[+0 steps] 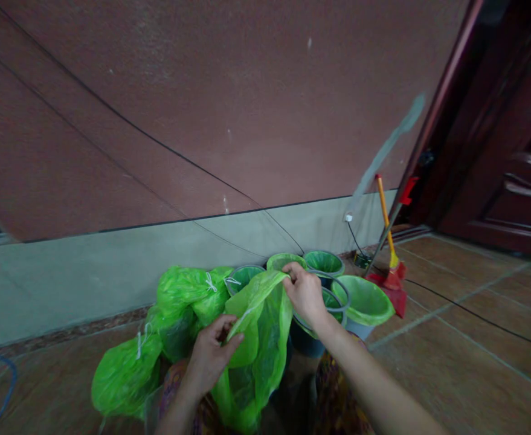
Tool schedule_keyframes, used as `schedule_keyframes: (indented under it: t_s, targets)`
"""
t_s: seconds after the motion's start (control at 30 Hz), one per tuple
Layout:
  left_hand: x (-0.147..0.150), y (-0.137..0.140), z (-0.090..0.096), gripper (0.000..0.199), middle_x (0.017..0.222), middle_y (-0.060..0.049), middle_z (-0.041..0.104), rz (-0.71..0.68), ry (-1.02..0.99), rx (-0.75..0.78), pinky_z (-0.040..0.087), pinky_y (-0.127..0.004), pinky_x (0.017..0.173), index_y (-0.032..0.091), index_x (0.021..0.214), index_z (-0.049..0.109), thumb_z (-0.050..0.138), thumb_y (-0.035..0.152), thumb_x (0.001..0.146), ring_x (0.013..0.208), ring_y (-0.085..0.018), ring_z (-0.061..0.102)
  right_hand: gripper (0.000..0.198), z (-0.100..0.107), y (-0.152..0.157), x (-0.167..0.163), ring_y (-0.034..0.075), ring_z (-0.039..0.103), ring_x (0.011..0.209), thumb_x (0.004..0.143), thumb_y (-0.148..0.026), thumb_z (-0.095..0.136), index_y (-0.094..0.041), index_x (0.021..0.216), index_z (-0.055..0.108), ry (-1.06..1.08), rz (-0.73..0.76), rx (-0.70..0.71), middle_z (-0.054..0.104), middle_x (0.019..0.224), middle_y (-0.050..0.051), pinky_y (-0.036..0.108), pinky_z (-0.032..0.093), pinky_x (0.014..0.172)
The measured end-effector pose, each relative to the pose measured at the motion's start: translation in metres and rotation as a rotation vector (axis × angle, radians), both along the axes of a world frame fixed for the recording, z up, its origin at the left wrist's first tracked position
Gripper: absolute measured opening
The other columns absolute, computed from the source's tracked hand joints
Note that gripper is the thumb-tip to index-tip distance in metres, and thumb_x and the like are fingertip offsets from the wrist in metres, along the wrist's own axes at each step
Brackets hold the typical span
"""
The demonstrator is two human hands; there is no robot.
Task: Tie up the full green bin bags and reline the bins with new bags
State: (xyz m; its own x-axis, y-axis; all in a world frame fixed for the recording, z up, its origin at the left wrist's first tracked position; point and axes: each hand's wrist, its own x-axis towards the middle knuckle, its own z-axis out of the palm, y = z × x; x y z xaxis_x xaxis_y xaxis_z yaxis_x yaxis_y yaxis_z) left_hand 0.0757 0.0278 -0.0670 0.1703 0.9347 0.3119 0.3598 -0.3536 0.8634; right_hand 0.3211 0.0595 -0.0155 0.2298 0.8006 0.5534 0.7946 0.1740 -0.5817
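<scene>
A green plastic bag [265, 344] hangs loose in front of me, its mouth stretched between my hands. The fingertips of my right hand [305, 296] pinch its upper rim at the right. At the left end of the rim, the thumb and curled fingers of my left hand [211, 356] hold the edge, with a gap showing behind the fingertips. A white drawstring runs along that edge. Just past my right hand stands a dark bucket [308, 339] with a grey rim, partly covered by my wrist. The bottom of the hanging bag lies low between my knees.
Tied green bags [127, 377] with white strings sit at the left. Green-lined bins [324, 263] stand by the wall, with a paler lined bin [367, 302] at the right. A yellow-handled red broom [388, 241] leans near the door. A black cable [473, 320] crosses the tiles.
</scene>
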Motion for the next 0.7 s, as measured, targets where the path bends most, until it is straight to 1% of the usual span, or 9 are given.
schedule_keyframes:
  t_s: [0.03,0.1,0.23,0.33,0.43,0.53,0.57,0.63,0.7]
  targets:
    - [-0.005,0.000,-0.002,0.025,0.071,0.002,0.065,-0.006,-0.028,-0.024,0.048,-0.025,0.063,0.020,0.093,0.072,0.070,0.036,0.074,0.066,-0.015,0.062,0.025,0.000,0.002,0.009,0.016,0.056,0.057,0.082,-0.020,0.051,-0.019,0.100,0.068,-0.042,-0.043,0.002,0.059,0.061,-0.003,0.026,0.036,0.060]
    - [-0.018,0.002,-0.003,0.024,0.067,0.003,0.062,0.048,-0.037,-0.019,0.047,-0.024,0.061,0.020,0.090,0.073,0.069,0.037,0.073,0.063,-0.015,0.059,0.028,-0.003,0.004,0.024,0.017,0.059,0.062,0.081,-0.018,0.052,-0.019,0.104,0.068,-0.111,-0.105,-0.014,0.064,0.067,-0.001,0.026,0.037,0.062]
    - [-0.046,0.012,0.003,0.018,0.069,0.000,0.063,0.312,0.090,0.161,0.047,-0.027,0.061,0.022,0.078,0.073,0.063,0.031,0.068,0.063,-0.017,0.059,0.030,-0.025,0.003,0.049,0.017,0.063,0.074,0.078,-0.009,0.052,-0.019,0.101,0.069,-0.193,-0.154,-0.064,0.071,0.087,0.004,0.026,0.038,0.065]
    - [-0.061,0.017,0.013,0.022,0.072,-0.002,0.067,0.498,0.176,0.262,0.047,-0.028,0.063,0.023,0.077,0.073,0.057,0.027,0.063,0.063,-0.019,0.060,0.022,-0.043,0.000,0.062,0.017,0.062,0.075,0.083,-0.013,0.051,-0.019,0.095,0.069,-0.214,-0.190,-0.109,0.070,0.095,0.006,0.026,0.037,0.063]
    - [-0.068,0.016,0.020,0.027,0.069,-0.002,0.069,0.606,0.211,0.236,0.046,-0.028,0.059,0.022,0.082,0.074,0.056,0.030,0.063,0.059,-0.019,0.061,0.017,-0.055,-0.004,0.071,0.017,0.060,0.074,0.089,-0.022,0.051,-0.019,0.088,0.068,-0.224,-0.284,-0.163,0.068,0.094,0.007,0.027,0.033,0.060]
    - [-0.071,0.014,0.020,0.032,0.066,-0.001,0.068,0.677,0.246,0.173,0.042,-0.027,0.056,0.022,0.090,0.074,0.056,0.031,0.065,0.053,-0.018,0.059,0.016,-0.058,-0.003,0.080,0.017,0.059,0.074,0.088,-0.027,0.053,-0.017,0.083,0.065,-0.223,-0.343,-0.184,0.066,0.095,0.008,0.027,0.032,0.060]
    - [-0.073,0.013,0.019,0.033,0.065,-0.001,0.068,0.705,0.272,0.162,0.041,-0.027,0.055,0.023,0.092,0.074,0.056,0.031,0.066,0.052,-0.018,0.059,0.016,-0.058,-0.002,0.083,0.016,0.058,0.072,0.087,-0.026,0.053,-0.017,0.081,0.064,-0.207,-0.352,-0.190,0.066,0.092,0.007,0.027,0.031,0.060]
    - [-0.075,0.016,0.015,0.032,0.064,-0.001,0.068,0.772,0.338,0.139,0.038,-0.027,0.055,0.023,0.095,0.074,0.056,0.030,0.069,0.053,-0.018,0.058,0.016,-0.054,0.002,0.087,0.016,0.055,0.065,0.086,-0.026,0.052,-0.017,0.078,0.063,-0.160,-0.358,-0.199,0.064,0.078,0.005,0.027,0.031,0.060]
    - [-0.078,0.021,0.012,0.028,0.059,-0.002,0.065,0.815,0.360,0.085,0.035,-0.027,0.053,0.022,0.090,0.074,0.057,0.029,0.069,0.050,-0.018,0.055,0.014,-0.043,0.004,0.089,0.016,0.053,0.060,0.084,-0.025,0.052,-0.017,0.077,0.062,-0.108,-0.341,-0.174,0.059,0.064,0.002,0.027,0.031,0.060]
